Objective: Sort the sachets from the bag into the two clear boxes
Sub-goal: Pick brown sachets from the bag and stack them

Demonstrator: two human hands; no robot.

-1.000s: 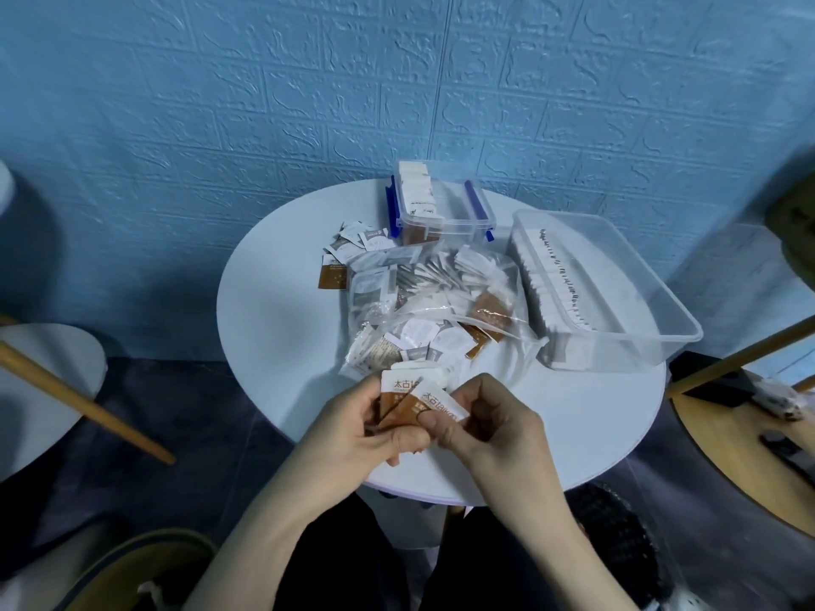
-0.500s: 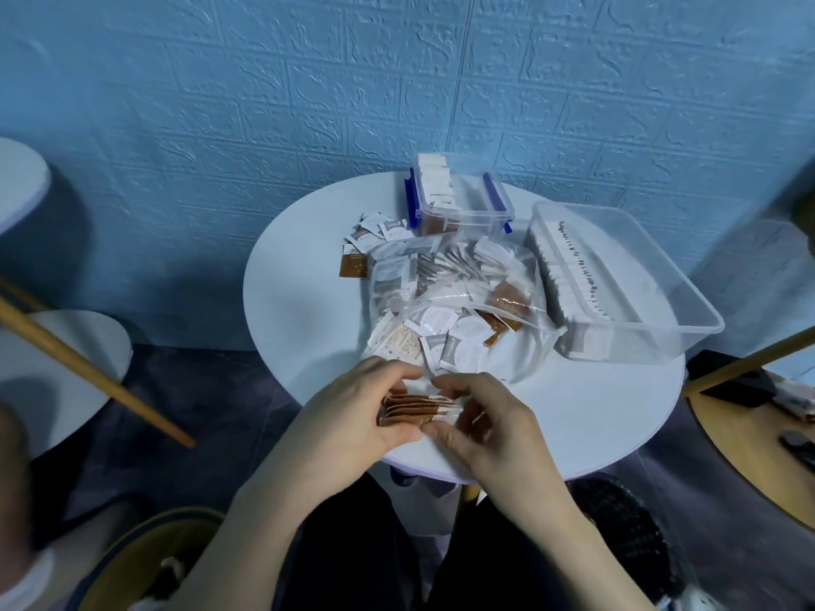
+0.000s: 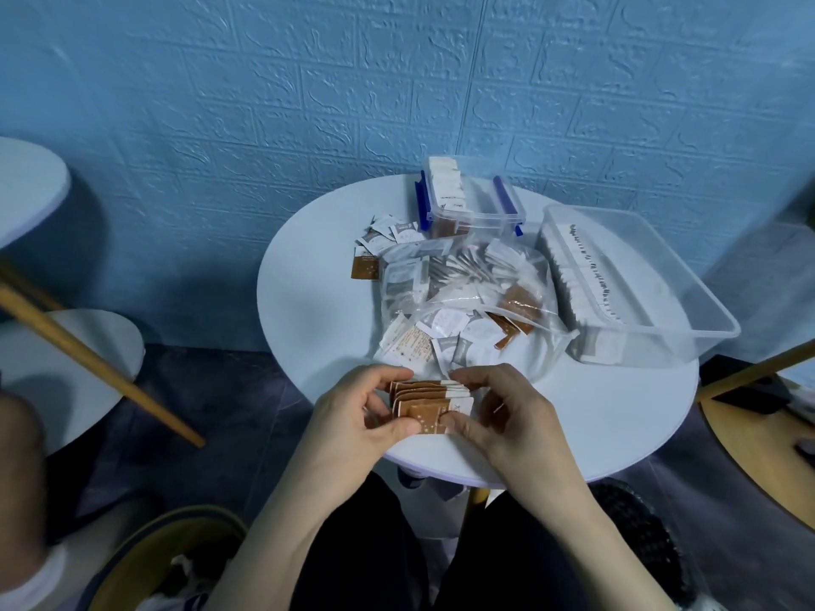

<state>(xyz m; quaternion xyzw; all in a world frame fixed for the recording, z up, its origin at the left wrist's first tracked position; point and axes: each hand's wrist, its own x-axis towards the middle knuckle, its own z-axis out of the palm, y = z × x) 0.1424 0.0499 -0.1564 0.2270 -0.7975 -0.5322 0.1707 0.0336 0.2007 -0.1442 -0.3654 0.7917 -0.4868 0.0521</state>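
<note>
My left hand [image 3: 359, 410] and my right hand [image 3: 507, 412] together pinch a small stack of brown-and-white sachets [image 3: 430, 401] above the near edge of the round white table [image 3: 317, 310]. Just beyond the stack lies a clear plastic bag [image 3: 467, 310] holding several white and brown sachets. A small clear box with blue clips [image 3: 467, 205] stands at the back with a row of white sachets and some brown ones inside. The large clear box [image 3: 688, 310] at the right holds a row of white sachets along its left wall.
Loose sachets [image 3: 383, 240] lie on the table left of the small box. A wooden leg [image 3: 88, 359] and another round white table [image 3: 66, 368] are at the left. A wooden table [image 3: 758, 438] is at the right, a blue brick-pattern wall behind.
The sachets in my hands went from fanned and upright to a flat, squared stack held low near the table's edge. The camera has swung to the left.
</note>
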